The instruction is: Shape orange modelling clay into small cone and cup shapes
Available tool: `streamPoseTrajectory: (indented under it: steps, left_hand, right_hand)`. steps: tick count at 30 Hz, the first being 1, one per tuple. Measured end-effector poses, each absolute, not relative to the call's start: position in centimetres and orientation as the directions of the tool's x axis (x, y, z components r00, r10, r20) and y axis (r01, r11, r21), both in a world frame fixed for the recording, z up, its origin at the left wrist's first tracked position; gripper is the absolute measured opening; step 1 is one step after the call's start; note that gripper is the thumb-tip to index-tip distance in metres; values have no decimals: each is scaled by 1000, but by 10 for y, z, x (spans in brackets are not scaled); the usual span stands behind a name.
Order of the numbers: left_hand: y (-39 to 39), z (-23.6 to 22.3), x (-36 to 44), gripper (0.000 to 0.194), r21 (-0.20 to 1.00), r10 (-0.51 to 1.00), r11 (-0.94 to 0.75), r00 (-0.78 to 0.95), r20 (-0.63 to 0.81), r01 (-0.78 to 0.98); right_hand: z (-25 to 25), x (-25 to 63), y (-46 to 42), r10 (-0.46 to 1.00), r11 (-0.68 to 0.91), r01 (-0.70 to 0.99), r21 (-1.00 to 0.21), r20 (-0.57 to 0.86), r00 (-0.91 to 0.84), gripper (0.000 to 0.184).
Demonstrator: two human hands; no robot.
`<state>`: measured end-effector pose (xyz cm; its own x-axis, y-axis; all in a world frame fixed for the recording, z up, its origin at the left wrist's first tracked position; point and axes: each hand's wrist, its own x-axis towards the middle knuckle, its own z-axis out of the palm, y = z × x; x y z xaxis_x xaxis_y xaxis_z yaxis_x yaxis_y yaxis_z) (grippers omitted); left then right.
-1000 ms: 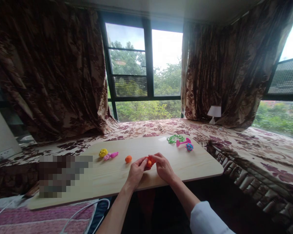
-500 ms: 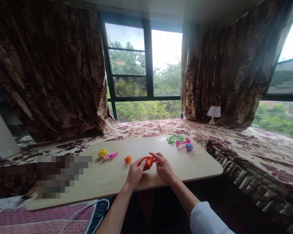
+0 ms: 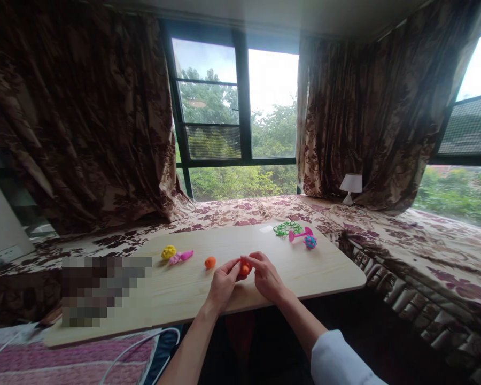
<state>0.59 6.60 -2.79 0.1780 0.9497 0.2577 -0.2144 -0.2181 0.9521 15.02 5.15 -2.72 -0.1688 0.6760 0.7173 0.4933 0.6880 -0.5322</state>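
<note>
Daylight is admitted through a dark-framed window, beyond which trees and pale sky are seen. The window is flanked by brown floral curtains, left and right. A second window is partly visible at far right. The ledge is covered with floral cloth; a white-shaded lamp is placed near its right corner. A pale wood-grain table is positioned before the ledge. A wall socket is noted at left.
</note>
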Motion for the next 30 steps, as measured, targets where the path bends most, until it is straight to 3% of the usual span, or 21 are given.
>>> streamPoseTrajectory:
  steps: [4, 9, 20, 30]
  left_hand:
    - [68, -28, 6, 37, 945, 958, -231, 116, 263, -230]
    - [64, -24, 6, 35, 942, 940, -311, 105, 324, -125]
    - [62, -21, 7, 38, 957, 961, -215, 131, 242, -192]
    - [62, -22, 8, 33, 946, 945, -312, 68, 319, -92]
  right_hand:
    - [-29, 150, 54, 705, 659, 449, -603, 704, -89, 56]
    - [-27, 149, 51, 694, 658, 483, -578, 715, -90, 45]
    - [-25, 151, 50, 697, 657, 485, -577, 710, -99, 51]
    - [-28, 150, 52, 708, 650, 492, -579, 696, -117, 57]
